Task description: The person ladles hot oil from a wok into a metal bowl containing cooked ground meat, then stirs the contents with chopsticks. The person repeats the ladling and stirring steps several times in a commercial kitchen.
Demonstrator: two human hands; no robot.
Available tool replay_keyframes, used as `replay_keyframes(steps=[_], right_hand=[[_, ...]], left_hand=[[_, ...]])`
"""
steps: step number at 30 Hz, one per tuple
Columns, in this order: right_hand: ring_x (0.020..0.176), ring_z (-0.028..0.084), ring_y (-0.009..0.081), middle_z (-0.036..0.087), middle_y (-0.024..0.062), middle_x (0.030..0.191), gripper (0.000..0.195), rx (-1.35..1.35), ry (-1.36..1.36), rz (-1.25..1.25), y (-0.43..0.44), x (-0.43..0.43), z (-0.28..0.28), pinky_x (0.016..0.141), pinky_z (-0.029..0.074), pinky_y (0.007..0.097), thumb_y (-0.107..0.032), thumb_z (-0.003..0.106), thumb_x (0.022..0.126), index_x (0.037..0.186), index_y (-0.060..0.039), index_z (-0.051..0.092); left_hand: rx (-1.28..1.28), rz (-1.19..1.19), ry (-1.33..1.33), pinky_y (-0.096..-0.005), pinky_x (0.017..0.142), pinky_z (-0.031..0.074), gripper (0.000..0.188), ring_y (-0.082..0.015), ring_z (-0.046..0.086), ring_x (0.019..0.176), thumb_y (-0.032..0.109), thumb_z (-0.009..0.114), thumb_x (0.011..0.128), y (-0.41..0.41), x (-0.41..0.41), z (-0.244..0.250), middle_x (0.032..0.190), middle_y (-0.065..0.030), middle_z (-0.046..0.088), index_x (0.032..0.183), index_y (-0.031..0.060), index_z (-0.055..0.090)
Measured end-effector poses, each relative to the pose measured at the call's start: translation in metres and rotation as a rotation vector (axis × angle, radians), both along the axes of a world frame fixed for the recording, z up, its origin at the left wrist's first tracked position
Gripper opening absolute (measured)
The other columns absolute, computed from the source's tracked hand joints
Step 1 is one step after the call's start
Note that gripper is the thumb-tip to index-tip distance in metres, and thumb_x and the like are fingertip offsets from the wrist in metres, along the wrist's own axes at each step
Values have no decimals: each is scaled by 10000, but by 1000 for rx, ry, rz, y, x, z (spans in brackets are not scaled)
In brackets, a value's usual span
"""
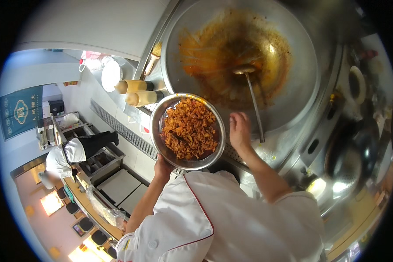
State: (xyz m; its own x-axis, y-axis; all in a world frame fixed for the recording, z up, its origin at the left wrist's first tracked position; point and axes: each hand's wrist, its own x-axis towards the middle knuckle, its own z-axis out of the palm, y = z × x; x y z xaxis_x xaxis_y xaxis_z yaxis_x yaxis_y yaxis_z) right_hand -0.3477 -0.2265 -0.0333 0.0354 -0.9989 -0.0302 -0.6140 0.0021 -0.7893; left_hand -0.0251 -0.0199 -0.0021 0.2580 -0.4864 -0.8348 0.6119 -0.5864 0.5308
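A round stainless steel bowl (pixel 223 137) of reddish-brown chopped, oily food (pixel 188 131) is held at its lower left rim by my left hand (pixel 163 167). My right hand (pixel 240 129) is beside the bowl's right rim, over the near edge of the wok, with its fingers slightly curled and nothing seen in them. Beyond both hands is a large wok (pixel 301 78), coated inside with orange-brown oil and residue. A metal ladle (pixel 254 104) rests in it, its head near the wok's middle and its handle crossing the near rim, right of my right hand.
Two squeeze bottles (pixel 138 86) and a wooden-handled brush (pixel 152 60) lie left of the wok. A white bowl (pixel 111 76) stands farther left. Dark pans (pixel 347 154) are at the right. A person in white (pixel 65 155) bends over a counter at the far left.
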Motion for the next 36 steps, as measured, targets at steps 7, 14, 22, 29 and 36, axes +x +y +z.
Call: replay_keyframes(steps=[7, 14, 22, 29, 36], right_hand=[[1173, 559, 422, 563, 210, 1296, 390, 247, 471, -54, -13, -70, -49, 965, 481, 481, -71, 679, 878, 1257, -45, 588], [789, 669, 358, 651, 169, 901, 123, 275, 325, -79, -29, -84, -93, 670, 549, 460, -117, 600, 967, 1038, -21, 630], [539, 483, 124, 564, 58, 765, 216, 855, -547, -318, -46, -78, -69, 425, 401, 286, -233, 517, 1064, 985, -36, 558], [573, 455, 115, 539, 78, 839, 182, 1159, -876, -150, -34, -31, -31, 431, 369, 247, -208, 508, 1074, 1033, -34, 547], [554, 408, 47, 516, 34, 802, 195, 1264, -1108, -101, -56, -12, -20, 404, 324, 186, -221, 532, 1065, 998, -39, 552]], left_hand=[[-11, -1, -15, -531, 1076, 484, 584, -331, 542, 1323, 503, 252, 1098, 0, -1, 2, 1497, -131, 494, 1502, 98, 370], [28, -11, 7, -530, 1089, 471, 559, -310, 526, 1343, 488, 241, 1104, -1, 3, 3, 1507, -112, 490, 1511, 126, 367], [-23, -1, 11, -528, 1057, 491, 598, -314, 580, 1267, 532, 274, 1091, 6, 6, -1, 1412, -135, 570, 1438, 75, 441], [23, 23, -5, -520, 1052, 496, 604, -310, 600, 1230, 538, 270, 1091, 3, 2, 1, 1376, -137, 596, 1416, 69, 468], [11, 19, -21, -521, 1046, 501, 598, -305, 619, 1201, 516, 240, 1099, 0, 1, 4, 1328, -137, 629, 1393, 59, 490]])
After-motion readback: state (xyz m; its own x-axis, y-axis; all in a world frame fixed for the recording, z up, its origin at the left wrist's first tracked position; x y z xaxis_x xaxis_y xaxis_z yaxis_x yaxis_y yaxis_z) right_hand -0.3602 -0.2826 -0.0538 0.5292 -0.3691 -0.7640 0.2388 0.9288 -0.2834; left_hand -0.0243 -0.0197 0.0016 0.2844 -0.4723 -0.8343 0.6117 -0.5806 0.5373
